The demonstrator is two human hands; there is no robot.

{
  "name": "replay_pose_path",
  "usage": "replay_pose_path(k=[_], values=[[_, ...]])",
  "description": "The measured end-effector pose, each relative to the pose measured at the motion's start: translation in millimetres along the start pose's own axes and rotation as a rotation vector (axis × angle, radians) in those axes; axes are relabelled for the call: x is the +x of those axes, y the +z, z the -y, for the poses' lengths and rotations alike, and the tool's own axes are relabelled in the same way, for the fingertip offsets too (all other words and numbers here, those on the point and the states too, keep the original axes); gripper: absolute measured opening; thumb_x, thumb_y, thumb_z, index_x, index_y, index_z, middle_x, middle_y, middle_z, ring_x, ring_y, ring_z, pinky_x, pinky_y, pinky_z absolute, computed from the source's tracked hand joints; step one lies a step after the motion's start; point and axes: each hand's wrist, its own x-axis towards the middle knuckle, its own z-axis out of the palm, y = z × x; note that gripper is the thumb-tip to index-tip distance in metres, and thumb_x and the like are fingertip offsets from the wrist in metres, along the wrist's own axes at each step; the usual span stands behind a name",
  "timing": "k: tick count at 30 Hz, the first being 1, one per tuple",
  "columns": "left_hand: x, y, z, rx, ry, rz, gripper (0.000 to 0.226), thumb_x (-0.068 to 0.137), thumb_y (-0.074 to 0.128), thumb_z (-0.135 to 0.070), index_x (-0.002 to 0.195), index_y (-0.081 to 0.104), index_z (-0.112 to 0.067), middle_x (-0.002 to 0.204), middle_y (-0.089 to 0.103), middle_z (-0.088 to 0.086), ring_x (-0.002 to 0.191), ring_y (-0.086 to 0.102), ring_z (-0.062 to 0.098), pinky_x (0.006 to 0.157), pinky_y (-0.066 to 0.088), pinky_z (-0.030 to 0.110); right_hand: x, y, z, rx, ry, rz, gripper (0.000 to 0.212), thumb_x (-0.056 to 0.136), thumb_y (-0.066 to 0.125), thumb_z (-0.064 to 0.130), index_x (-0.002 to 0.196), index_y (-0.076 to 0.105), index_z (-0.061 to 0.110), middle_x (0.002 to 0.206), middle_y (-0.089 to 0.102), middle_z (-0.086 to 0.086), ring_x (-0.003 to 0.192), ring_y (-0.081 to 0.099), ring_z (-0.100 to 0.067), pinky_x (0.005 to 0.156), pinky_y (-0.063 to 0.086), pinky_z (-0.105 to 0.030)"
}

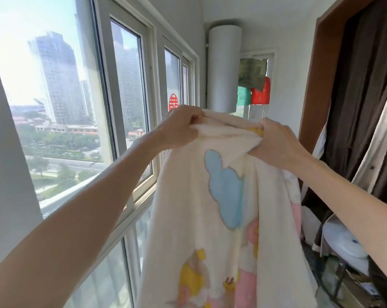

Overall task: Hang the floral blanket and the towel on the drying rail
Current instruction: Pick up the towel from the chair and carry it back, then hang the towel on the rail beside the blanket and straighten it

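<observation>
The floral blanket (212, 218) is fluffy and cream-white, with blue, pink and yellow flower shapes. It hangs straight down in front of me from its top edge. My left hand (181, 126) grips the bunched top edge on the left. My right hand (276, 143) grips the same edge on the right, fingers curled into the fabric. Both arms are stretched forward at about chest height. No drying rail and no towel show in this view.
A wall of tall windows (121, 107) runs along the left, with a sill at waist height. A white cylindrical tank (223, 67) hangs in the far corner. Brown curtains (361, 96) and a doorway stand on the right, with a white fan (343, 243) and clutter below.
</observation>
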Motion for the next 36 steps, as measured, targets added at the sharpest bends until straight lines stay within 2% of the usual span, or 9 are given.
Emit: replay_pose_path(k=[4, 8, 12, 16, 18, 19, 24, 31, 36], values=[[47.3, -2.1, 6.0, 0.154, 0.034, -0.164, 0.017, 0.064, 0.042, 0.006, 0.073, 0.047, -0.007, 0.075, 0.052, 0.009, 0.077, 0.050, 0.029, 0.063, 0.041, 0.038, 48.3, 3.9, -10.2, 0.023, 0.027, -0.040, 0.032, 0.077, 0.061, 0.038, 0.096, 0.049, 0.016, 0.094, 0.063, -0.006, 0.090, 0.059, -0.035, 0.075, 0.051, -0.045], [90.8, 18.1, 28.9, 0.195, -0.015, -0.165, 0.034, 0.067, 0.041, 0.006, 0.089, 0.051, -0.018, 0.095, 0.054, 0.012, 0.090, 0.054, 0.035, 0.075, 0.048, 0.043, 90.1, 29.5, -37.8, 0.050, 0.170, -0.125, 0.030, 0.083, 0.058, 0.021, 0.106, 0.042, 0.014, 0.102, 0.057, -0.008, 0.102, 0.057, -0.038, 0.082, 0.045, -0.045], [86.2, 73.1, 64.5, -0.237, -0.330, 0.192, 0.066, 0.084, 0.073, -0.017, 0.139, 0.036, -0.019, 0.113, 0.056, 0.009, 0.099, 0.057, 0.026, 0.080, 0.046, 0.035, 80.7, 76.1, -65.6, -0.182, 0.351, 0.485, 0.043, 0.086, 0.065, 0.015, 0.120, 0.041, 0.004, 0.108, 0.059, -0.015, 0.097, 0.060, -0.029, 0.074, 0.046, -0.032], [52.4, 117.2, 107.4, -0.679, -0.483, 0.186, 0.060, 0.089, 0.041, -0.072, 0.135, 0.049, -0.035, 0.122, 0.065, -0.005, 0.106, 0.062, 0.005, 0.107, 0.030, 0.042, 50.7, 100.6, -88.7, 0.104, 0.258, 0.869, 0.021, 0.090, 0.044, 0.002, 0.107, 0.045, 0.014, 0.107, 0.060, -0.003, 0.100, 0.056, -0.020, 0.094, 0.043, -0.028], [38.9, 136.9, 135.4, -0.837, -0.544, 0.256, 0.079, 0.083, 0.033, -0.081, 0.143, 0.044, -0.032, 0.124, 0.063, -0.010, 0.115, 0.055, 0.009, 0.117, 0.015, 0.051, 45.4, 111.9, -88.1, 0.841, 0.453, 0.725, 0.027, 0.090, 0.053, 0.003, 0.115, 0.055, 0.011, 0.116, 0.066, -0.006, 0.105, 0.061, -0.016, 0.092, 0.045, -0.026], [33.1, 145.0, 146.7, -0.869, -0.553, 0.316, 0.085, 0.078, 0.038, -0.085, 0.141, 0.048, -0.029, 0.122, 0.064, -0.009, 0.121, 0.053, 0.013, 0.118, 0.013, 0.052, 47.0, 119.6, -87.0, 0.921, 0.482, 0.557, 0.030, 0.091, 0.060, 0.009, 0.120, 0.057, 0.012, 0.121, 0.065, -0.007, 0.111, 0.059, -0.017, 0.093, 0.043, -0.029], [20.3, 150.6, 171.9, -0.978, -0.450, 0.563, 0.039, 0.061, 0.088, -0.051, 0.088, 0.080, -0.023, 0.091, 0.076, -0.003, 0.086, 0.072, 0.012, 0.079, 0.055, 0.026, 53.7, 161.0, -62.6, 1.038, 0.462, 0.518, 0.023, 0.094, 0.061, 0.023, 0.114, 0.068, 0.032, 0.097, 0.070, 0.012, 0.087, 0.062, -0.005, 0.069, 0.043, -0.018], [46.7, 123.4, 178.5, -1.151, -0.513, 0.377, 0.031, 0.077, 0.075, -0.007, 0.108, 0.073, -0.004, 0.112, 0.072, 0.018, 0.099, 0.070, 0.033, 0.081, 0.059, 0.042, 69.8, 169.3, -58.8, 1.082, 0.321, 0.391, 0.017, 0.082, 0.067, 0.010, 0.076, 0.079, 0.020, 0.071, 0.072, 0.005, 0.062, 0.067, -0.007, 0.054, 0.050, -0.018], [89.5, 104.1, 177.9, -1.036, -0.463, 0.010, 0.027, 0.084, 0.073, -0.009, 0.110, 0.068, -0.005, 0.101, 0.076, 0.011, 0.085, 0.072, 0.025, 0.070, 0.061, 0.035, 116.6, 137.8, -62.1, 0.909, 0.417, -0.068, 0.010, 0.082, 0.060, 0.011, 0.080, 0.070, 0.011, 0.081, 0.068, -0.005, 0.075, 0.060, -0.014, 0.066, 0.044, -0.025]])
